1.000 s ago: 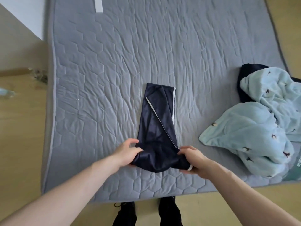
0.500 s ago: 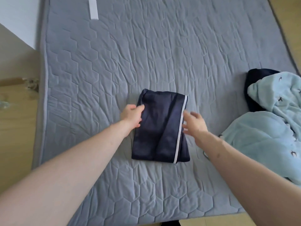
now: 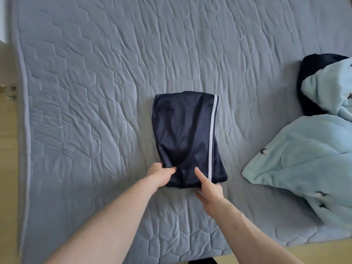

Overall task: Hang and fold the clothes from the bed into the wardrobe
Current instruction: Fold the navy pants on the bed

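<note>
A folded navy garment [image 3: 187, 140] with 1 pale stripe down its right side lay flat near the middle of the grey quilted bed [image 3: 95, 73]. Both of the person's hands met its near edge. The left hand [image 3: 161, 175] gripped the near left corner, thumb lying on top of the cloth and the other fingers curled out of sight under the edge. The right hand [image 3: 208, 185] held the near edge just left of the stripe, thumb pressed flat on top of the fabric; its other fingers were tucked below the fold, so how far they curled could not be told. To the right, well apart from the folded piece, a light blue fleece garment [image 3: 304, 164] lay crumpled, partly covering a dark garment [image 3: 312, 73] at the far right.
</note>
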Demonstrator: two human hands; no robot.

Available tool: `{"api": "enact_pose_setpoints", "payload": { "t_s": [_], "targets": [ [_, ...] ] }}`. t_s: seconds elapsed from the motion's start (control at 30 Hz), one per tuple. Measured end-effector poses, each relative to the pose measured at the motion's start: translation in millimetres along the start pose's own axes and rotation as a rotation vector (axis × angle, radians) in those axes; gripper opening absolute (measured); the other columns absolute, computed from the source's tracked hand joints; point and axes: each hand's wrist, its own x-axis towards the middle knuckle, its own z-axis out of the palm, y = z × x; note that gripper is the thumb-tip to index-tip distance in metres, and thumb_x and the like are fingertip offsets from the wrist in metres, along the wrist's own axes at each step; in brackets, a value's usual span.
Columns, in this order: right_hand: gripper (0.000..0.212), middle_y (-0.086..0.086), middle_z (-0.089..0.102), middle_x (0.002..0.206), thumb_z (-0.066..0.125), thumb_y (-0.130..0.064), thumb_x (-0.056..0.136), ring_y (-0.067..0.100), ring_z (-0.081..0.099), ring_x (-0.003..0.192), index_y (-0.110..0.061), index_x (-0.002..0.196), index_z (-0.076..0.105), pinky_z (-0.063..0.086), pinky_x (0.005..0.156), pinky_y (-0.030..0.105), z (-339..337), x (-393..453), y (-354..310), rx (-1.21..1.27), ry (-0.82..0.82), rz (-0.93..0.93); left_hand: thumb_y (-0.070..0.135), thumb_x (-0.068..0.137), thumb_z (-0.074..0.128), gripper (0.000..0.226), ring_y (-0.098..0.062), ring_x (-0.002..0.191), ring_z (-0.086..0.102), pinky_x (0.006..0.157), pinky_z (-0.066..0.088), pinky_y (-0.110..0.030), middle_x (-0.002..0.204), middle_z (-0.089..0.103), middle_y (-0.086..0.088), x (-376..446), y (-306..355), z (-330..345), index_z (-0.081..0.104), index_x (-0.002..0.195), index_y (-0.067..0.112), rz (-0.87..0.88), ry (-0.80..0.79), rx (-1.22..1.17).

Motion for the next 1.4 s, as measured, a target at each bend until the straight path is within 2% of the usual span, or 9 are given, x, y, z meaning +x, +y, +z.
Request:
{"api": "enact_pose_setpoints", "payload": {
  "t_s": [0.13, 0.23, 0.33, 0.43, 0.57, 0.67, 0.73, 1.03, 1.4],
  "targets": [
    [0.037, 0.006, 0.07, 0.121, 0.073, -0.014, 0.084, 0.027, 0.067, 0.106, -0.014, 0.119, 0.062, 0.052, 0.101, 0.043, -18.4, 14.4, -17.0, 0.026, 0.263, -0.119, 0.042, 0.075, 0.087, 0.065, -0.015, 0.101, 0.068, 0.089, 0.052, -0.027, 0.118, 0.071, 0.001, -28.1, -11.4, 40.5, 0.066, 0.129, 0.014, -0.001, -0.189, -0.109],
    [0.018, 0.003, 0.07, 0.099, 0.063, -0.013, 0.083, 0.019, 0.063, 0.082, -0.019, 0.1, 0.065, 0.048, 0.086, 0.035, -52.2, 14.5, -31.9, -0.034, 0.356, -0.175, 0.04, 0.077, 0.087, 0.055, -0.011, 0.103, 0.068, 0.101, 0.053, -0.031, 0.115, 0.073, 0.005, -54.6, -14.2, 70.7, 0.07, 0.124, 0.018, 0.055, -0.363, -0.099],
    [0.027, -0.005, 0.064, 0.087, 0.061, -0.012, 0.086, 0.02, 0.06, 0.08, -0.014, 0.113, 0.062, 0.046, 0.082, 0.033, -90.9, 22.8, -40.0, -0.122, 0.386, -0.229, 0.067, 0.078, 0.072, 0.044, -0.008, 0.069, 0.065, 0.076, 0.059, -0.029, 0.079, 0.076, 0.008, -68.7, -3.9, 77.8, 0.079, 0.092, 0.026, 0.188, -0.511, 0.291],
    [0.039, -0.005, 0.063, 0.1, 0.069, -0.021, 0.087, 0.011, 0.059, 0.084, -0.021, 0.12, 0.049, 0.045, 0.079, 0.031, -112.9, 34.6, -42.8, -0.224, 0.328, -0.292, 0.08, 0.067, 0.055, 0.058, -0.006, 0.058, 0.064, 0.063, 0.052, -0.023, 0.055, 0.067, 0.01, -55.5, 24.0, 53.7, 0.076, 0.064, 0.026, 0.358, -0.146, 0.517],
    [0.064, -0.018, 0.06, 0.105, 0.085, -0.035, 0.077, -0.003, 0.059, 0.091, -0.031, 0.12, 0.039, 0.047, 0.078, 0.025, -114.6, 45.6, -33.6, -0.259, 0.21, -0.343, 0.058, 0.066, 0.074, 0.041, -0.017, 0.103, 0.06, 0.09, 0.048, -0.032, 0.1, 0.057, 0.014, -6.1, 82.3, -3.6, 0.063, 0.093, 0.029, 0.539, 0.511, 0.202],
    [0.071, -0.019, 0.064, 0.107, 0.091, -0.039, 0.069, -0.001, 0.064, 0.094, -0.033, 0.12, 0.042, 0.05, 0.076, 0.022, -108.5, 51.2, -25.2, -0.224, 0.165, -0.386, 0.064, 0.056, 0.085, 0.113, -0.021, 0.136, 0.046, 0.111, 0.038, -0.034, 0.145, 0.047, 0.005, 32.1, 100.3, -31.0, 0.035, 0.15, 0.026, 0.347, 0.212, 0.261],
    [0.074, -0.019, 0.068, 0.105, 0.093, -0.036, 0.065, -0.001, 0.068, 0.092, -0.034, 0.122, 0.046, 0.053, 0.078, 0.024, -106.8, 54.6, -24.4, -0.189, 0.148, -0.407, 0.065, 0.047, 0.089, 0.133, -0.015, 0.13, 0.052, 0.107, 0.041, -0.031, 0.144, 0.05, 0.013, 41.2, 100.6, -30.4, 0.023, 0.156, 0.031, 0.311, 0.007, 0.277],
    [0.025, -0.01, 0.079, 0.09, 0.081, -0.012, 0.081, 0.008, 0.076, 0.083, -0.027, 0.1, 0.073, 0.056, 0.071, 0.025, -119.2, 22.4, -52.3, -0.283, -0.072, -0.432, 0.038, 0.071, 0.089, 0.036, -0.018, 0.089, 0.073, 0.083, 0.055, -0.032, 0.094, 0.078, 0.005, -12.8, 29.3, -19.5, 0.075, 0.1, 0.023, 0.213, -0.004, -0.048],
    [0.024, -0.009, 0.079, 0.098, 0.074, -0.006, 0.09, 0.006, 0.074, 0.091, -0.024, 0.106, 0.071, 0.055, 0.077, 0.021, -117.0, -216.0, -98.9, -0.532, -0.336, -0.557, 0.052, 0.052, 0.087, 0.058, -0.015, 0.089, 0.077, 0.087, 0.059, -0.042, 0.092, 0.08, 0.004, -290.6, -44.9, -98.0, 0.078, 0.097, 0.017, 0.205, 0.138, -0.489]
  ]
}}
